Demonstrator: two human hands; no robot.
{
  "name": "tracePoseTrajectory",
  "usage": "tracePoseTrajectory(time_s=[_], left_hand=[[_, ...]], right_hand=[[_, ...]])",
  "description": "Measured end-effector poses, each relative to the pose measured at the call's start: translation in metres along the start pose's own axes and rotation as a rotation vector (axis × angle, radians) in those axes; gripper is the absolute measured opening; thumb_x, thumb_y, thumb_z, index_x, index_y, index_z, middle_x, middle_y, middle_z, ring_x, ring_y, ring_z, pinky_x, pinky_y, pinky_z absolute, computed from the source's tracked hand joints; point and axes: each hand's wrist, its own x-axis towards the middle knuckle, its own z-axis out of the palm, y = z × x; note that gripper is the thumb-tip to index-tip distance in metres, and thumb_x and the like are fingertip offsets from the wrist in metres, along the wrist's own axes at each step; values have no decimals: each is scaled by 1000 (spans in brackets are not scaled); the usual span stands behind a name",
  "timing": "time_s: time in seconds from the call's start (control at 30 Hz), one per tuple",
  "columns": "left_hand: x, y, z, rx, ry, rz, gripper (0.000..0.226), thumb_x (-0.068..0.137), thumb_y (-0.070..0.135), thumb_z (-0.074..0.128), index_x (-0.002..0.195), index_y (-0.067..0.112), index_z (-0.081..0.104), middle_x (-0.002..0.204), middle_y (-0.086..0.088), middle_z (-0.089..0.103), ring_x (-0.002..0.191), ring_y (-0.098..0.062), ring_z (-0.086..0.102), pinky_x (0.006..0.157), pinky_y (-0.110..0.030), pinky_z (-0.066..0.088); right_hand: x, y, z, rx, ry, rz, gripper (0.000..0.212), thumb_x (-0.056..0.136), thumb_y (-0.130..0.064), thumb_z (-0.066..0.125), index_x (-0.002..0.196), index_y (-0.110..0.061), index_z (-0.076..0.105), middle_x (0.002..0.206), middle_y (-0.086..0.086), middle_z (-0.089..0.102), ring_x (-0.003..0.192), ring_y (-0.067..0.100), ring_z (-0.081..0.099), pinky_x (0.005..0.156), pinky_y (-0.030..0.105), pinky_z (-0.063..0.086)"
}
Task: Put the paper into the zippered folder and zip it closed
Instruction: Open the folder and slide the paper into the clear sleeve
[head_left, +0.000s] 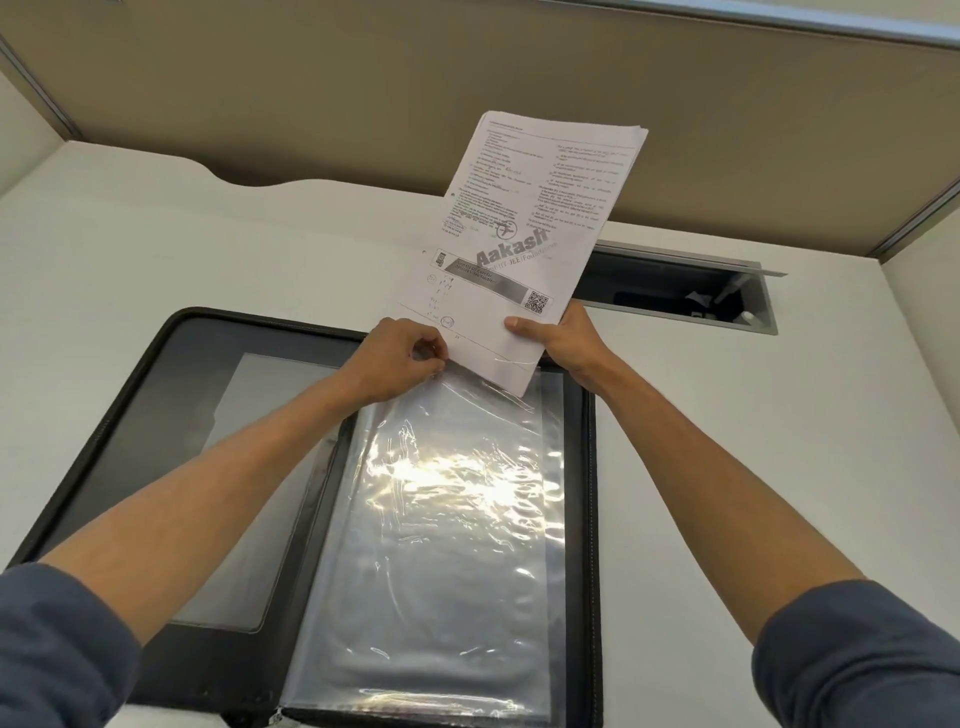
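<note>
A: Head view. Where's the paper (524, 244)?

B: Twelve o'clock, tilted up over the open folder (130, 415), bottom corner at the mouth of the plastic sleeve (447, 519).

A: Hands?

B: Right hand (556, 343) grips the paper's lower edge, thumb on top. Left hand (400, 358), fingers curled, pinches the sleeve's top edge, seemingly holding it open.

A: Handling?

B: Thin stack, light, floppy, likely to buckle. Sleeve looks slick and crinkly. I'd hold low near the entering edge. Zipper still undone.

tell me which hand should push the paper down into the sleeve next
Right hand: it grips the paper by its bottom edge. Left hand is pinching the plastic sleeve at its top.
</note>
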Motion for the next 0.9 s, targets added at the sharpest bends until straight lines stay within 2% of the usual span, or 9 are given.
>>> tracePoseTrajectory(time_s=[0.1, 0.17, 0.3, 0.37, 0.43, 0.47, 0.63, 0.73, 0.9], left_hand=[[-2, -1, 0, -33, 38, 10, 9, 83, 6, 70, 90, 8, 75, 85, -2, 74, 86, -14, 70, 83, -9, 48], [-2, -2, -1, -38, 45, 16, 9, 83, 7, 71, 90, 8, 76, 86, -2, 75, 87, -13, 70, 81, -4, 45], [0, -2, -2, -27, 43, 20, 10, 81, 12, 74, 90, 10, 76, 87, -1, 75, 88, -13, 69, 91, -23, 51], [4, -5, -2, 136, 36, -2, 11, 81, 18, 70, 91, 16, 76, 92, 3, 74, 93, -14, 65, 99, -32, 38], [7, -9, -5, 299, -6, -40, 11, 83, 23, 65, 90, 23, 74, 95, 8, 71, 97, -13, 59, 98, -34, 21], [8, -11, -7, 313, -30, -59, 11, 83, 24, 64, 89, 24, 73, 95, 8, 69, 98, -13, 57, 98, -35, 19], [7, -18, -14, 312, -58, -78, 7, 84, 26, 62, 87, 27, 68, 101, 7, 63, 102, -14, 52, 100, -40, 21], [5, -24, -18, 266, -64, -100, 4, 85, 26, 63, 86, 26, 67, 96, 10, 66, 100, -14, 54, 102, -41, 21], [0, -27, -23, 189, -25, -51, 6, 82, 21, 68, 81, 27, 68, 101, 13, 56, 109, -11, 42, 99, -37, 21]], right_hand=[[1, -2, -4, -6, -6, 15, 35, 81, -7, 76, 113, -15, 63, 109, 0, 70, 94, 13, 70, 76, 29, 59], [2, -3, -6, -27, -15, 12, 35, 81, -8, 75, 113, -15, 63, 111, 2, 69, 96, 15, 70, 77, 31, 59], [1, -4, -7, -54, -20, 13, 40, 82, -8, 75, 119, -12, 61, 121, 10, 67, 103, 23, 67, 84, 39, 58], [0, -4, -8, -64, -34, 18, 42, 83, -8, 74, 122, -10, 59, 123, 10, 65, 106, 25, 66, 87, 41, 57], [-1, -4, -9, -66, -45, 22, 44, 83, -7, 73, 125, -9, 58, 125, 11, 65, 108, 26, 65, 88, 43, 56], [-2, -4, -10, -66, -48, 25, 46, 83, -7, 73, 126, -9, 57, 125, 11, 64, 109, 26, 65, 89, 44, 56], [-5, -6, -14, -60, -62, 39, 50, 83, -5, 73, 130, -7, 53, 126, 12, 63, 110, 28, 64, 89, 45, 55], [-6, -6, -16, -24, -74, 49, 52, 82, -4, 73, 130, -7, 52, 123, 11, 65, 106, 25, 66, 82, 39, 59], [-8, -5, -16, 42, -67, 49, 38, 82, -4, 74, 114, -19, 60, 109, 1, 71, 95, 17, 70, 72, 34, 60]])
